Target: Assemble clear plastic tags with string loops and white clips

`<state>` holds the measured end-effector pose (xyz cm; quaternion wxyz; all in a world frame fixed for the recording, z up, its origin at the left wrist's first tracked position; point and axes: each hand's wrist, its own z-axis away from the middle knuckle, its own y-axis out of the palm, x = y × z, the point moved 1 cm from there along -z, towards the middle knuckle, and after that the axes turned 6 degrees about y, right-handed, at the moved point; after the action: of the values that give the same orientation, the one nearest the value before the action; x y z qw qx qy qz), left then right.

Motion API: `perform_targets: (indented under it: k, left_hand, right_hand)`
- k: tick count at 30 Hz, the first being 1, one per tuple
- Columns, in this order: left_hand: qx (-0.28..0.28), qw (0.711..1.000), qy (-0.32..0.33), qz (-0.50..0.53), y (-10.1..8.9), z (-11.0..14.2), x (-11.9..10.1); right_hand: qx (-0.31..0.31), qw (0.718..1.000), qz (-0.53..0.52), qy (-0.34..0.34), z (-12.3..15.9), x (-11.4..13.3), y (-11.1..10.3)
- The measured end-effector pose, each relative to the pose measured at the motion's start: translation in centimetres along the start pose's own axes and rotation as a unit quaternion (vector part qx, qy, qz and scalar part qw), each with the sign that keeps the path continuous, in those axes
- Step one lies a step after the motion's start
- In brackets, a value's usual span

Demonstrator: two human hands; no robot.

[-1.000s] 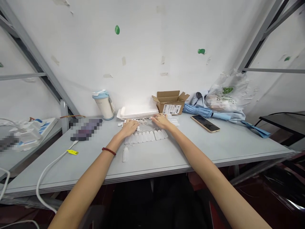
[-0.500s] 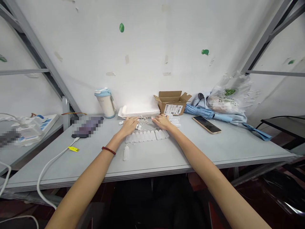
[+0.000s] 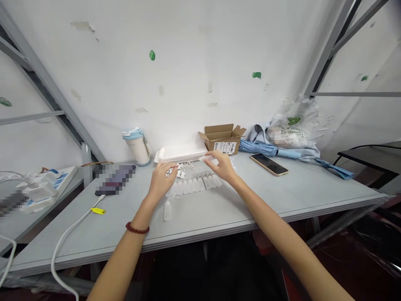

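White wall (image 3: pixel 181 37) behind a grey table (image 3: pixel 206 209).

Both hands' fingers (image 3: pixel 210 164) loosely curled.

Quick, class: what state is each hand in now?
Left hand: fingers curved near white pieces; grip cannot be told.
Right hand: closed on a small translucent piece.

Right hand (image 3: pixel 221 167) has a small white piece (image 3: pixel 204 158) at its fingertips. Left hand (image 3: pixel 161 179) over the loose white bits (image 3: pixel 181 173) (can't tell if it's gripping any). Translucent tags (image 3: pixel 191 186) lined up nearer the desk's front edge, single tag (image 3: pixel 167 210) apart, open carton (image 3: pixel 224 147) behind.
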<state>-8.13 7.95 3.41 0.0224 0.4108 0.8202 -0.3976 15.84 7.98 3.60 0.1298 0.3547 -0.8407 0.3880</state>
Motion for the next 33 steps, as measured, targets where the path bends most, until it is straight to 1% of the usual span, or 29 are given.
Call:
perform_targets:
  k: [2,5,6,8,11,13,16,18,20,24,33]
  left_hand:
    - [-0.007,1.000,0.015,-0.008,-0.3,1.3,-0.7]
    - [0.010,1.000,0.029,-0.004,-0.1,2.5,-1.3]
    - [0.013,0.999,0.033,0.005,-0.1,2.7,-1.4]
    - [0.013,0.999,0.034,0.034,0.0,2.7,-1.6]
    - [0.017,0.996,0.015,0.083,-0.1,2.3,-1.7]
    - [0.031,0.994,0.002,0.105,-0.2,2.3,-1.7]
    - [0.054,0.991,0.010,0.123,-0.1,2.4,-1.8]
    - [0.062,0.990,0.020,0.127,0.0,2.5,-1.9]
    - [0.064,0.989,0.024,0.130,0.0,2.6,-2.0]
    - [0.067,0.988,0.011,0.139,-0.1,2.5,-2.2]
    - [0.073,0.982,0.004,0.176,-0.2,2.6,-2.7]
  right_hand:
    - [-0.016,0.999,-0.027,-0.024,2.1,1.2,-0.5]
    - [-0.033,0.995,-0.026,-0.091,4.9,2.5,-0.5]
    - [-0.037,0.993,-0.019,-0.110,5.5,2.7,-0.3]
    - [-0.022,0.990,0.000,-0.137,6.1,3.1,0.1]
    - [0.001,0.990,0.021,-0.140,6.2,3.1,0.4]
    - [-0.004,0.991,0.022,-0.128,6.0,2.8,0.4]
    - [-0.019,0.992,0.018,-0.120,6.0,2.6,0.3]
    - [-0.013,0.992,0.018,-0.125,6.1,2.7,0.4]
    - [0.006,0.991,0.019,-0.133,6.3,2.8,0.7]
    - [0.041,0.988,0.030,-0.147,6.4,3.2,1.2]
    - [0.055,0.986,0.042,-0.151,6.5,3.0,1.4]
